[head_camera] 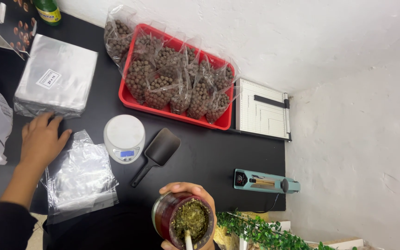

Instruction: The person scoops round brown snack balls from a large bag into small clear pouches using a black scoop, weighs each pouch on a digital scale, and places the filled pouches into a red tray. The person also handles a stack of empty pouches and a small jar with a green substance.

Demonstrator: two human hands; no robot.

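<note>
My right hand (188, 190) grips a round dark red cup (177, 217) filled with green chopped herb, a pale straw standing in it, held close under the camera at the bottom centre. My left hand (42, 139) lies flat on the black table (218, 157), fingers spread, holding nothing, between a wrapped pack of clear bags (56, 76) and a loose pile of clear plastic bags (79, 176). A small white digital scale (124, 138) and a black scoop (157, 153) sit in the middle of the table.
A red tray (130, 99) holds several clear bags of brown pellets at the back. A white paper cutter (262, 111) and a teal heat sealer (265, 181) lie at the right. A green bottle (47, 11) stands top left, and green foliage (255, 231) shows below.
</note>
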